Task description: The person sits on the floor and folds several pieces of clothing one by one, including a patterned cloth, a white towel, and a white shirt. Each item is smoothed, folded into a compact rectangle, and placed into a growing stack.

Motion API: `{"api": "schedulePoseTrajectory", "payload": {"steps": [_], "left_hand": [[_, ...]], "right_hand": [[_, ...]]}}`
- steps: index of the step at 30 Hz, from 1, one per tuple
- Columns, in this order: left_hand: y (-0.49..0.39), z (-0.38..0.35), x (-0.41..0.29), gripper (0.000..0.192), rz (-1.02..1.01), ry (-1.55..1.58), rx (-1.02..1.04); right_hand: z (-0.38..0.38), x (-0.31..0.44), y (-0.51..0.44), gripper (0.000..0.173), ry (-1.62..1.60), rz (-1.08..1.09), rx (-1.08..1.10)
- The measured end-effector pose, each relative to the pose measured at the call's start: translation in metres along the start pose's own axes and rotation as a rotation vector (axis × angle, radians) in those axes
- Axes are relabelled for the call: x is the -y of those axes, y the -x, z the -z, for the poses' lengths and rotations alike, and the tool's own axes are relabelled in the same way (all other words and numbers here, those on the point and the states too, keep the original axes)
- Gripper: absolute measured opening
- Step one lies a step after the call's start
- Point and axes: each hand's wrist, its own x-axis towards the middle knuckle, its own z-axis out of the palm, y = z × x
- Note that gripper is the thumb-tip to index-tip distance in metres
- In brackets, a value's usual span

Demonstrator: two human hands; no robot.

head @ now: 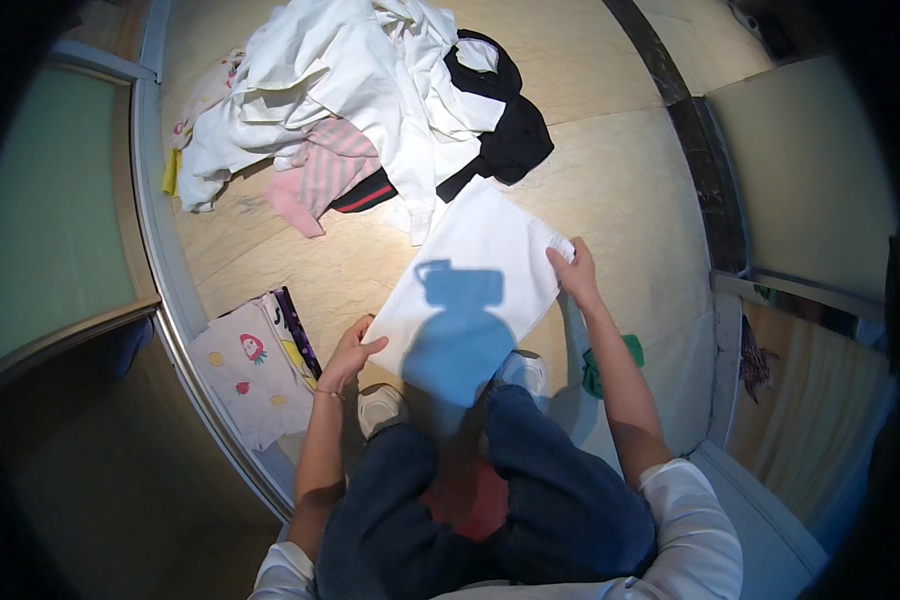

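Note:
A white folded garment is stretched between my two hands, slanting across the space in front of my knees. My left hand pinches its lower left corner between thumb and fingers. At its upper right corner, my right hand grips the edge near a gathered or ribbed band. A dark shadow falls over the cloth's middle and lower part. Its far corner reaches toward the heap of white clothes on the floor. Whether the garment touches the floor underneath, I cannot tell.
Under the white heap lie a pink-and-grey striped garment and black clothing. Folded clothes with a strawberry print rest by the left door track. A green cloth lies right of my shoes. A red seat shows between my legs.

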Motion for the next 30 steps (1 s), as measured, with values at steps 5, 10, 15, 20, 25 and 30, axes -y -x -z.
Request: {"api": "schedulePoseTrajectory", "payload": {"steps": [5,10,15,20,25,30], "left_hand": [[0.032,-0.008,0.019,0.038,0.004,0.332,-0.074],[0.022,-0.021,0.006,0.048,0.054,-0.197,0.032],[-0.030,-0.027,-0.018,0.046,-0.043,-0.287,-0.296],[-0.069,-0.067,-0.031,0.045,0.059,-0.092,-0.194],[0.009,-0.053,-0.045,0.052,-0.163,0.110,-0.130],[0.091,-0.002,-0.010,0.047,-0.185,0.321,-0.433]], "right_hand": [[0.006,0.081,-0.009,0.026,-0.428,0.012,0.091],[-0.018,0.046,-0.023,0.047,-0.632,-0.329,0.123],[-0.055,0.022,0.027,0.052,-0.311,-0.357,0.104],[-0.066,0.062,0.078,0.068,-0.700,-0.601,0.171],[-0.058,0.094,0.092,0.056,-0.614,-0.249,0.336],[-0.095,0.173,0.086,0.054,-0.372,-0.007,0.527]]}}
